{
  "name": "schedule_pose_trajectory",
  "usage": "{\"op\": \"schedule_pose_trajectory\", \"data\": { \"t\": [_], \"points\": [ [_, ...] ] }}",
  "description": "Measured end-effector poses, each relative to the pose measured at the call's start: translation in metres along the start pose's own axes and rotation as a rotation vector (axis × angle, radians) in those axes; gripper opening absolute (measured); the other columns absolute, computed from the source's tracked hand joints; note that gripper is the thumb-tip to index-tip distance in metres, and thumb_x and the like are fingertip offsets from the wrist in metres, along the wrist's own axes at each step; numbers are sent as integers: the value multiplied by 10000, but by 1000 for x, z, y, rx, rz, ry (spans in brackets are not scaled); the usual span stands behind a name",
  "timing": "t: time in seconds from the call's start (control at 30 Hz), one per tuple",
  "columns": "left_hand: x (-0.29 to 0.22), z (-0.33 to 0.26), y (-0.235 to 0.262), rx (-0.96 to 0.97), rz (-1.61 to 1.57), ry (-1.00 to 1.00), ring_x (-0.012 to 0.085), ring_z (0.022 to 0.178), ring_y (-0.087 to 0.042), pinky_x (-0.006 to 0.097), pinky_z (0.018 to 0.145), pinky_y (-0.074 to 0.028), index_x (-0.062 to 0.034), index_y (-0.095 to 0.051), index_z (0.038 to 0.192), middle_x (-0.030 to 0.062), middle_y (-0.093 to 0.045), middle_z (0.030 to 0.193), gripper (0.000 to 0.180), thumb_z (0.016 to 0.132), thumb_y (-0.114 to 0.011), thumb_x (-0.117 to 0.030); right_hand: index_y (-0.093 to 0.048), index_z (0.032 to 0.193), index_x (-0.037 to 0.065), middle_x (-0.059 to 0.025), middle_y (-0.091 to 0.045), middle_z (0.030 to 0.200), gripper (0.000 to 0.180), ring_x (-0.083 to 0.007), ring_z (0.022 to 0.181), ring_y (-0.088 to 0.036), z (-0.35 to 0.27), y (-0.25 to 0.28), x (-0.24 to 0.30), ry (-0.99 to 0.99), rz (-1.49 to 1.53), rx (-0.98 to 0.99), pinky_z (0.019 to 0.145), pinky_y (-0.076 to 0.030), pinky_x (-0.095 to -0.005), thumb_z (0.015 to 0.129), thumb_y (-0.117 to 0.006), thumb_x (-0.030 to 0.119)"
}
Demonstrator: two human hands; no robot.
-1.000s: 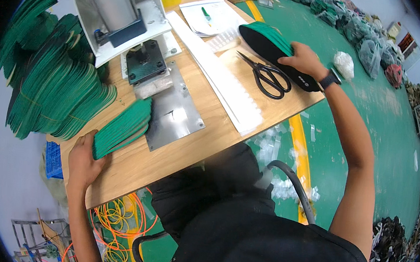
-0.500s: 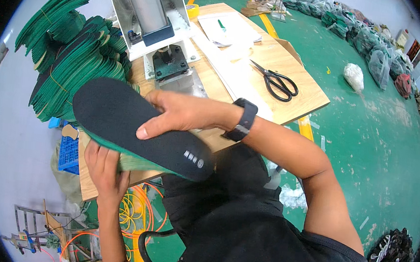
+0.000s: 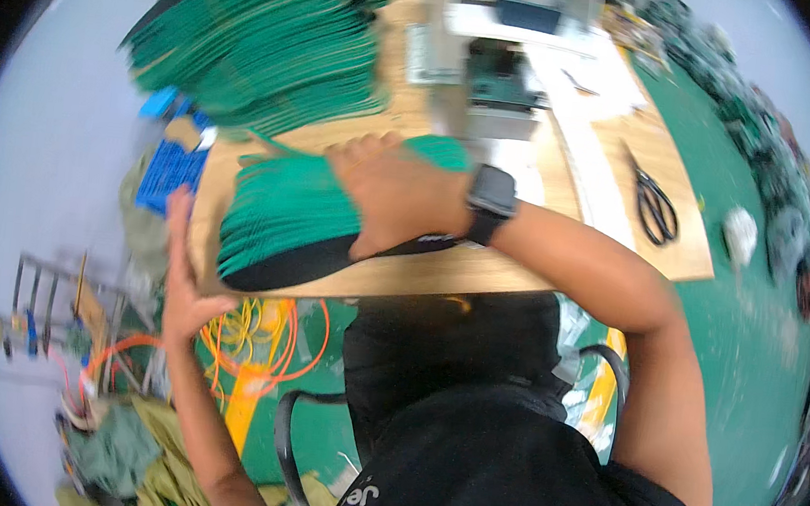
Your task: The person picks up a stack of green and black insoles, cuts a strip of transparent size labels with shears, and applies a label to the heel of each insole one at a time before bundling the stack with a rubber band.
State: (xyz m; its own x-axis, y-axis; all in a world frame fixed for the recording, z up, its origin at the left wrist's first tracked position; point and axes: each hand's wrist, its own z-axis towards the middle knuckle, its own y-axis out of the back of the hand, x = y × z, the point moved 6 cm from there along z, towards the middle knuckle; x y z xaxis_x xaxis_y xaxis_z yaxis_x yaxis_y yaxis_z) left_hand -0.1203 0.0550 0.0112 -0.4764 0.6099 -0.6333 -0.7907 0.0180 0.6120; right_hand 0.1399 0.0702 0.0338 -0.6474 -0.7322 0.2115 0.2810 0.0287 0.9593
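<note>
A stack of green insoles with a black face toward me lies on its side near the front edge of the wooden table. Over its top my right hand, with a watch at the wrist, is closed: the thumb presses the black side and the fingers reach across to the far side. My left hand is off the stack's left end, fingers stretched out and thumb apart, holding nothing. A larger pile of green insoles stands behind, at the far left of the table. Motion blurs the picture somewhat.
A press machine stands at the table's back. Right of it lie white papers and black-handled scissors. A blue crate is beyond the left edge. Orange and yellow hoses lie on the floor below.
The insole stack went from between both hands down onto the table, turned on its side. My left hand let go and moved left. The view has shifted, so the machine appears farther right.
</note>
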Motion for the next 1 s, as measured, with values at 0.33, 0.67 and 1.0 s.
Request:
{"op": "schedule_pose_trajectory", "data": {
  "t": [0.33, 0.67, 1.0],
  "points": [
    [5, 15, -44, -28, -126, -20, 344, 1424, -89, 446, 1138, -118, -22, -79, 1480, 214, -121, 1529, 1390, 452, -842, -564, -330, 1323, -114, -255, -499, 1175, 1049, -384, 1141, -455, 17, -4, 10, -15, 17, 20, 983, -346, -419, 568, -830, 417],
    [-3, 29, -43, 44, -76, -43, 341, 1367, -264, 423, 1112, -211, -9, -144, 1468, 210, -271, 1464, 1327, 474, -834, -555, -256, 1362, -120, -268, -477, 1219, 1098, -392, 1157, -442, 25, 1, 16, 88, 86, -54, 1008, -330, -421, 576, -831, 389],
    [-26, 11, -40, -106, -349, -103, 305, 1240, -407, 412, 1064, -275, 24, -273, 1416, 210, -435, 1303, 1114, 657, -670, -689, -318, 1329, -94, -265, -502, 1179, 1030, -393, 1113, -477, 31, -1, 26, 117, 103, 12, 966, -382, -406, 565, -830, 369]
  ]
}}
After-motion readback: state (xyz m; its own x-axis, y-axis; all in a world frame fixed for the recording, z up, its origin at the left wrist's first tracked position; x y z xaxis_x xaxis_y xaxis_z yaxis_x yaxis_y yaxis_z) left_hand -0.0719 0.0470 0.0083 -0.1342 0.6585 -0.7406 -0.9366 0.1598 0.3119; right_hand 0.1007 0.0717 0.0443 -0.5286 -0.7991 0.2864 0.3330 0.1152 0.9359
